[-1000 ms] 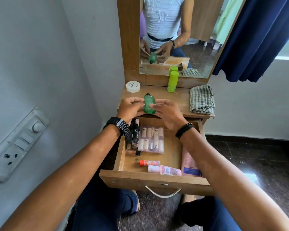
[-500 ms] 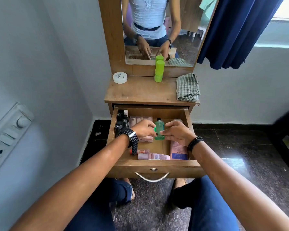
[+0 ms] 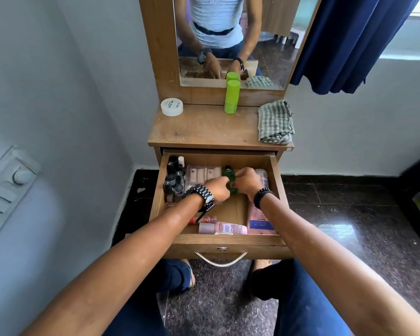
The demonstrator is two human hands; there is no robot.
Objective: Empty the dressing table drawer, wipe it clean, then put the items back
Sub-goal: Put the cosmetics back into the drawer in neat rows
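The wooden drawer (image 3: 228, 243) stands pulled open. Inside it, both hands hold a small green bottle (image 3: 230, 177) with a black cap: my left hand (image 3: 218, 189) on its left side, my right hand (image 3: 246, 181) on its right. The bottle stands near the drawer's middle back, its lower part hidden by fingers. Dark nail polish bottles (image 3: 174, 178) fill the left side, beside a clear pack of pink tubes (image 3: 201, 174). A pink lotion bottle (image 3: 260, 220) lies at the right, and small pink tubes (image 3: 224, 227) lie along the front.
On the dressing table top (image 3: 204, 128) sit a white round jar (image 3: 172, 106), a lime green bottle (image 3: 232, 97) and a folded checked cloth (image 3: 275, 122). A mirror (image 3: 230, 40) rises behind, a blue curtain (image 3: 349, 42) hangs at right, a switch panel (image 3: 5, 190) at left.
Both hands brought the green bottle down from above the table top into the drawer, then further toward its back. The view has tilted down.
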